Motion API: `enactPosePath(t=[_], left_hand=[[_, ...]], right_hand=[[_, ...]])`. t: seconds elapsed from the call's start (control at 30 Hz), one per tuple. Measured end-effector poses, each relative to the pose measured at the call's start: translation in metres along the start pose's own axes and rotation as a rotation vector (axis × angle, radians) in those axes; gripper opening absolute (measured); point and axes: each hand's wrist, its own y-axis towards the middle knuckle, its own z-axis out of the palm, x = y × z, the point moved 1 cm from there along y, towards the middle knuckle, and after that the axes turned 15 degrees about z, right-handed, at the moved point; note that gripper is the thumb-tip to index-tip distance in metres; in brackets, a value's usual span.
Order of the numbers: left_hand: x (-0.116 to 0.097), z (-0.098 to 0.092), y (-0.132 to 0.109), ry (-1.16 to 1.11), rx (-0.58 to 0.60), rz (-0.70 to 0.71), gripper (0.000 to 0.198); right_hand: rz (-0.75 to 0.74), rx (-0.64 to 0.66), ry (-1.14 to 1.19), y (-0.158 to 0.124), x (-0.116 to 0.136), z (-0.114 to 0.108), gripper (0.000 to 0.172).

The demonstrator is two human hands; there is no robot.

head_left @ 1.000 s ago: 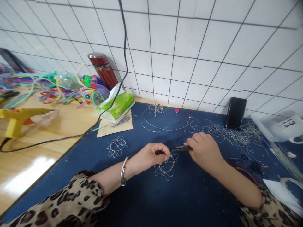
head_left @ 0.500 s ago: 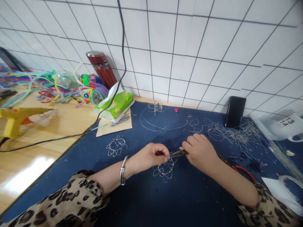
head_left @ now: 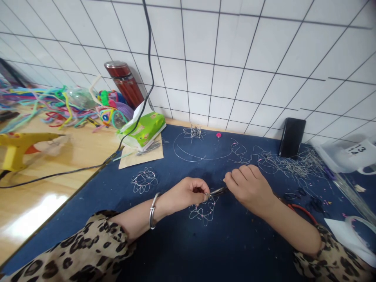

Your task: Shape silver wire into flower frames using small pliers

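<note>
Blue matting [head_left: 190,254] underlies the wire ring [head_left: 202,215]; left of it, the left hand [head_left: 184,197] pinches its edge; right, the right hand [head_left: 249,187] grips pliers [head_left: 218,191] that, slipping, could bend it.

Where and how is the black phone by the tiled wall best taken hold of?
Probably by the long side edges of the black phone, in the upper half, coming from the front and above: it is a thin slab standing upright, with the tiled wall close behind it and tangled wire crowding its foot.
</note>
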Motion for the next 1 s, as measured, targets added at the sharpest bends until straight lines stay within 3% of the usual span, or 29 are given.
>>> enactPosePath(t=[0.47, 0.73, 1.0], left_hand=[[-0.002, 0.002, 0.000, -0.009, 0.003, -0.018, 0.007], [0.001, 0.001, 0.000, 0.052, -0.018, -0.010, 0.009], [0.003, 0.000, 0.000, 0.007, -0.004, -0.033, 0.010]], right_hand=[[0.105, 0.046, 0.163, -0.002, 0.003, 0.020, 0.023], [0.171, 0.193, 0.269, -0.008, 0.006, 0.035, 0.024], [0.120, 0.042, 0.140, 0.000, -0.003, 0.021, 0.023]])
